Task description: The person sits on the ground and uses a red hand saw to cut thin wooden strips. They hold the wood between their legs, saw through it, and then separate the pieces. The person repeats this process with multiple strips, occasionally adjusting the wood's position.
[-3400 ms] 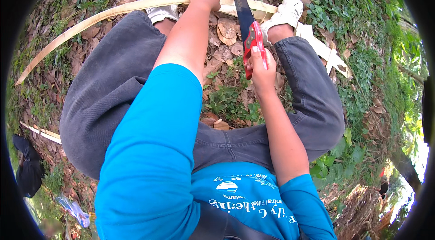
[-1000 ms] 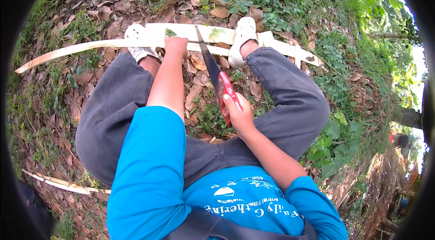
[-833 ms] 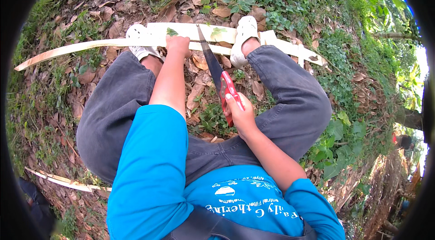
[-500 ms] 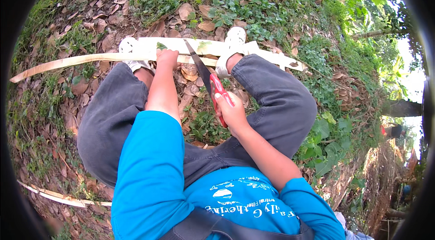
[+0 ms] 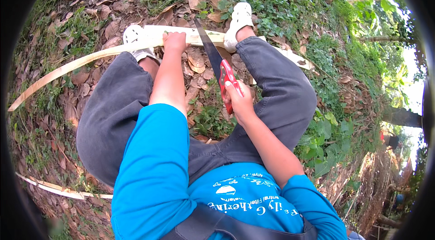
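Two hands share the work as I watch from above: my right hand has its grip closed round the red handle of a hand saw, blade angled forward so its end meets the long pale stalk. My left hand is clamped on that stalk just beside the blade, bracing it. Both white shoes press on the stalk either side, pinning it to the leaf-strewn ground, apparently so it cannot roll
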`<state>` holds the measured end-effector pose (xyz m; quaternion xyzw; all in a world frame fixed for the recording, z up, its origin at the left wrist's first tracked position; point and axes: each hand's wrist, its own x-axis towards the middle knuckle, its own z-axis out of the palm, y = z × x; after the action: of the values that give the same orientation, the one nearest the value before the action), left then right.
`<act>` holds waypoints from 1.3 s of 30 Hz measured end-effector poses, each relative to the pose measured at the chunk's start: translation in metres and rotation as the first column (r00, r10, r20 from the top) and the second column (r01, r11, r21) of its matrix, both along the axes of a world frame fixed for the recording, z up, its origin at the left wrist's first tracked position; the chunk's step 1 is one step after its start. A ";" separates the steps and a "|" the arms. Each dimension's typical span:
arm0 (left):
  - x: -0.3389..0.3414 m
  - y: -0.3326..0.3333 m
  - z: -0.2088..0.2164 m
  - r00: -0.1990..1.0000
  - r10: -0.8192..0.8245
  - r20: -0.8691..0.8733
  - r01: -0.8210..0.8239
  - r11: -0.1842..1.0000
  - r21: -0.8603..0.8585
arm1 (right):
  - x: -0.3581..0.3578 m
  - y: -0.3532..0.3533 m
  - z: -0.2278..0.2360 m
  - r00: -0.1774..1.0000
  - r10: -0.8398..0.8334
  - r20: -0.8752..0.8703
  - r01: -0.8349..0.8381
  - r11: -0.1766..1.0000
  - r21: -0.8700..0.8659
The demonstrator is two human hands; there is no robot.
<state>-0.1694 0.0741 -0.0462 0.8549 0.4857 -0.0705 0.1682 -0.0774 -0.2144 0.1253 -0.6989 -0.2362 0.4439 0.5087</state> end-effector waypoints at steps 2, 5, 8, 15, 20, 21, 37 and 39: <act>0.004 0.001 0.003 1.000 -0.023 -0.013 0.022 0.998 -0.058 | 0.004 -0.001 -0.002 0.999 -0.038 -0.027 0.039 0.999 0.035; 0.004 -0.007 -0.005 0.999 -0.034 0.006 0.034 0.999 0.031 | 0.012 0.000 0.001 0.988 -0.143 -0.056 0.147 0.987 0.064; 0.004 -0.004 0.000 0.999 -0.041 -0.012 0.041 0.999 0.007 | 0.007 0.003 0.023 0.982 -0.165 0.087 0.148 0.973 0.180; 0.003 0.006 -0.002 0.997 -0.046 -0.068 0.043 0.998 -0.042 | 0.012 0.020 0.018 0.994 -0.107 -0.009 0.107 0.988 0.110; 0.006 0.005 -0.007 0.997 -0.052 -0.055 0.051 0.999 -0.014 | 0.005 0.005 -0.016 0.975 -0.113 0.190 0.102 0.992 0.071; 0.005 0.006 -0.009 0.998 -0.049 -0.048 0.049 0.999 0.002 | 0.004 0.004 -0.016 0.971 -0.122 0.207 0.108 0.991 0.081; 0.003 0.015 -0.020 0.994 -0.095 -0.053 0.098 0.993 0.059 | 0.013 0.003 -0.021 0.982 -0.108 0.153 0.098 0.992 0.074; 0.001 0.010 -0.019 0.992 -0.116 -0.040 0.121 0.983 0.137 | 0.011 0.003 -0.020 0.982 -0.114 0.151 0.104 0.992 0.076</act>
<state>-0.1687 0.0841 -0.0653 0.8907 0.4403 -0.0600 0.0960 -0.0669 -0.2110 0.1051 -0.7255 -0.2512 0.3516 0.5356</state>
